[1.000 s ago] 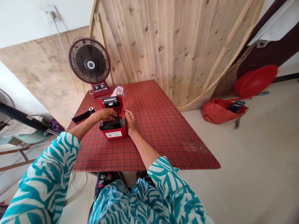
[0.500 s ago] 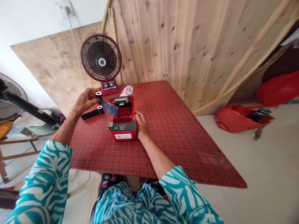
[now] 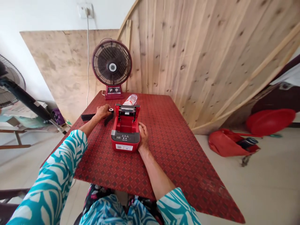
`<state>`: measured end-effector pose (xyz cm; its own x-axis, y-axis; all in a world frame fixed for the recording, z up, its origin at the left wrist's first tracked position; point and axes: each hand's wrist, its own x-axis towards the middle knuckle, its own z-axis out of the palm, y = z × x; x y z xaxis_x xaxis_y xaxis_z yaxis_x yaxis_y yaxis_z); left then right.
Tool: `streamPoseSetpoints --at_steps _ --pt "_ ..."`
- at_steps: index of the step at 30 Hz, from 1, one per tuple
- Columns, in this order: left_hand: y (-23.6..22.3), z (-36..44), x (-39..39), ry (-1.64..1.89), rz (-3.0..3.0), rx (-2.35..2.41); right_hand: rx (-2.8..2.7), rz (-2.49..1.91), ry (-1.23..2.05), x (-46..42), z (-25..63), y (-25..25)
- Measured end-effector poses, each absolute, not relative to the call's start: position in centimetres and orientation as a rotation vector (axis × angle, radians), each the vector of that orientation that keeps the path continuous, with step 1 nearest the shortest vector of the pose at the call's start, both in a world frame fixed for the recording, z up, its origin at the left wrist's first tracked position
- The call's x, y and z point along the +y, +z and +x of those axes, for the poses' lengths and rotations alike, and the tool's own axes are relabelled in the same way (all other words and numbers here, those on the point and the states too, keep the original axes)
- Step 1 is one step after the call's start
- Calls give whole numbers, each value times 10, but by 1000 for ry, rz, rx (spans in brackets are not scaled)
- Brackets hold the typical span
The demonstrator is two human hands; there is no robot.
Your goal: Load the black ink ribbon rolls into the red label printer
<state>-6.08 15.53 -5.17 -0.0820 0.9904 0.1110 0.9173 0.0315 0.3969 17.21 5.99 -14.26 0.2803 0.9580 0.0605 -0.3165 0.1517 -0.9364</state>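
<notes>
A small red label printer [image 3: 126, 131] sits on the red patterned table [image 3: 164, 137] with its lid open and its inside compartment empty. My right hand [image 3: 143, 137] rests against the printer's right side, fingers curled on it. My left hand [image 3: 102, 112] lies on the table to the left of the printer, closed on a black ribbon roll [image 3: 110, 113] with a white core. A strip of black ribbon [image 3: 87, 117] runs out to the left from under that hand.
A dark red table fan [image 3: 112, 68] stands at the table's far edge, a clear plastic bottle [image 3: 130, 100] lying beside it behind the printer. Wooden panels lean against the wall. A red bag [image 3: 225, 144] and red basin [image 3: 269, 121] lie on the floor right. Another fan [image 3: 9, 87] stands left.
My left hand lifted the ribbon roll out of the printer, held it up in the air, then brought it down onto the table left of the printer. The right hand stayed on the printer.
</notes>
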Motion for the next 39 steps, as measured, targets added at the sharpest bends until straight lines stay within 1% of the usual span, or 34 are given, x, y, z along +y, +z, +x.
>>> streamPoseSetpoints --at_steps 3,8,10,12,19,22,24,26,31,34,39 --pt "-50 -74 154 588 1990 2053 -808 -999 1087 61 171 -144" --pt "-34 -120 143 1093 1849 2019 -818 -987 1079 63 171 -145" --pt "-27 -134 133 1160 1892 2037 -826 -982 1078 63 171 -146" --pt "-25 -138 125 1069 1981 2012 -824 -986 1076 64 171 -146" --pt "-43 -113 130 450 2210 1976 -804 -1004 1082 64 173 -144" --pt "-48 -112 137 356 2249 1965 -764 -990 1116 63 171 -142" --pt "-47 -118 136 433 2177 1991 -755 -980 1116 63 169 -140" --pt "-41 -124 129 599 2008 1973 -760 -974 1108 63 168 -139" --pt "-14 -128 88 1028 1590 1620 -767 -946 1114 62 169 -138" --pt "4 -115 58 1119 1491 1441 -752 -918 1136 62 168 -138" --pt "24 -83 20 1131 1484 1294 -718 -896 1172 66 167 -139"
